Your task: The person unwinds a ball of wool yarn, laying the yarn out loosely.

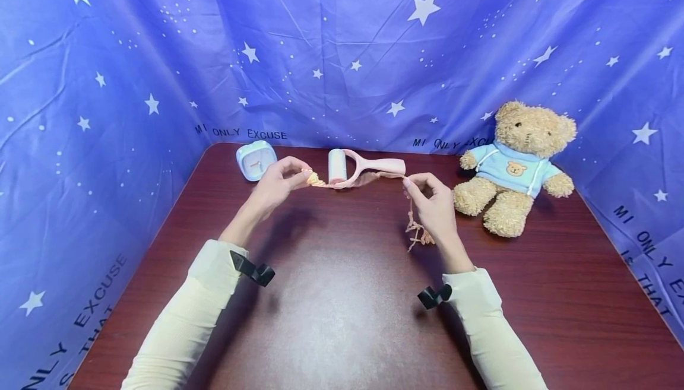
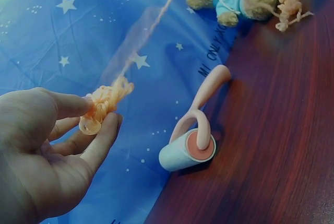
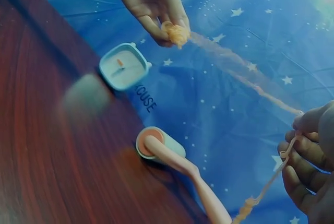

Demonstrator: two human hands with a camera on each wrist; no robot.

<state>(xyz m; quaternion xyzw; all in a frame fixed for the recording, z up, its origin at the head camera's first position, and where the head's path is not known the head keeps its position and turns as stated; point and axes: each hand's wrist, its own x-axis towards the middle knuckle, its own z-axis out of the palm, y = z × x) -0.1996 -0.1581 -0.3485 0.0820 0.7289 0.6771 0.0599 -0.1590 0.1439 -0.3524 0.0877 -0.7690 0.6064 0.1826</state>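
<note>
My left hand (image 1: 274,185) pinches a small bundle of peach-orange yarn (image 2: 102,104) between thumb and fingers. From it a strand of yarn (image 3: 248,83), partly blurred, stretches across to my right hand (image 1: 431,203). The right hand pinches that strand between thumb and forefinger. Below the right hand a loose, tangled tail of yarn (image 1: 419,232) hangs down, seen also beyond that hand in the left wrist view. A pink-handled lint roller (image 1: 380,165) with a white roll lies on the table between and behind the hands.
A light blue square clock (image 1: 257,160) stands at the back left, just beyond the left hand. To the right a teddy bear (image 1: 515,167) in a blue sweater sits on the dark red wooden table (image 1: 331,295). Behind hangs a blue curtain (image 1: 331,51) with white stars.
</note>
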